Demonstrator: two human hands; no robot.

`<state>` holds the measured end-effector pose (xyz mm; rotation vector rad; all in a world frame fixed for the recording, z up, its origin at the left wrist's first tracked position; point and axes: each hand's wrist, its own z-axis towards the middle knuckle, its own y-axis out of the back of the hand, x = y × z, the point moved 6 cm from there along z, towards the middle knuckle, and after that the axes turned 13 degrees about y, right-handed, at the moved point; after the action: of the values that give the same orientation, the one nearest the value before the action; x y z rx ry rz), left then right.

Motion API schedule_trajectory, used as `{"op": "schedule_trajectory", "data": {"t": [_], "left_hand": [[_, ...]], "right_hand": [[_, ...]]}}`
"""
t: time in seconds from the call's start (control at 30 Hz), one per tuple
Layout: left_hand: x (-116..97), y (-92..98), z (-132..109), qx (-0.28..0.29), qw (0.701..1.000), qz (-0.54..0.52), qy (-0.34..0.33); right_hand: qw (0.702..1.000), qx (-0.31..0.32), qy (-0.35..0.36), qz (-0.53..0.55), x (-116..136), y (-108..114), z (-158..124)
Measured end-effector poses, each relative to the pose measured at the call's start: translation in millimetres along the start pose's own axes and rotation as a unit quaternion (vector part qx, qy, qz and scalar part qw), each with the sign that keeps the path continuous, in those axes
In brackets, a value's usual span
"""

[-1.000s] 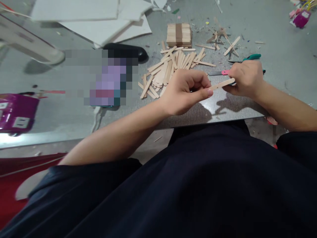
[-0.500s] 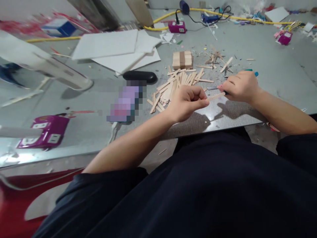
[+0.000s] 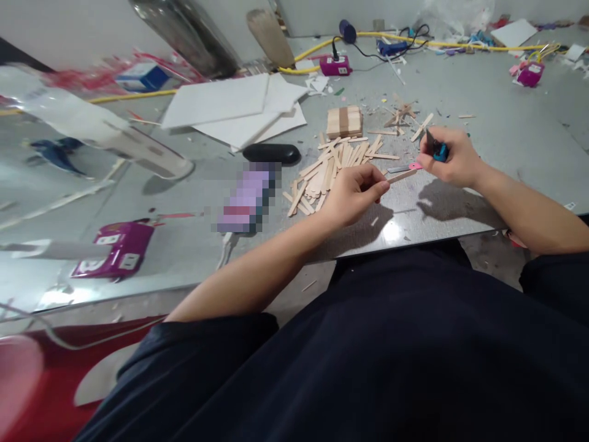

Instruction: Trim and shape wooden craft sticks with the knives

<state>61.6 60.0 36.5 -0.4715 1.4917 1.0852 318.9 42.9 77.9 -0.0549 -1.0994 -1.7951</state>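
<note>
My left hand [image 3: 354, 195] pinches one end of a flat wooden craft stick [image 3: 401, 176], which points right toward my other hand. My right hand [image 3: 448, 158] is closed round the teal handles of a pair of scissors [image 3: 438, 149], just above the stick's far end. A pink-handled knife [image 3: 407, 167] lies on the grey table [image 3: 506, 135] between my hands. Behind my left hand is a loose pile of craft sticks [image 3: 329, 169], and behind that a banded bundle of sticks [image 3: 344, 121].
White boards [image 3: 234, 104] lie at the back left, with a black case [image 3: 271, 153] in front of them. A magenta box [image 3: 117, 248] sits near the left front edge. Glued stick pieces [image 3: 405, 116], a yellow cable and power strips lie farther back.
My right hand has lifted off the stick's end and picked up the teal scissors. The camera has tilted up, showing more of the far table. My left hand keeps hold of the stick.
</note>
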Motion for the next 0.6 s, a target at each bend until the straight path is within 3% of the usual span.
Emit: {"op": "schedule_trajectory", "data": {"t": [0.1,0.17,0.23,0.33,0.43,0.6], "left_hand": [[-3,1.6,-8,-0.082,0.986,0.092,-0.111],[-7,1.3,-14,-0.108,0.971,0.101,-0.187],[-10,1.6,-17,-0.113,0.965,0.090,-0.220],[-8,2.5,-12,-0.087,0.981,0.069,-0.158],[-4,-1.3,-5,-0.023,0.996,0.078,-0.045],[-1,-6.7,-2,0.034,0.989,0.132,0.062]], "right_hand": [[0.996,0.034,0.036,0.079,22,-15,-1],[0.993,0.055,0.042,0.098,28,-22,-2],[0.992,0.061,0.043,0.098,30,-24,-3],[0.996,0.080,0.034,0.036,33,-20,-3],[0.985,0.159,-0.031,-0.050,40,-18,-1],[0.958,0.254,-0.108,-0.081,54,-25,8]]}}
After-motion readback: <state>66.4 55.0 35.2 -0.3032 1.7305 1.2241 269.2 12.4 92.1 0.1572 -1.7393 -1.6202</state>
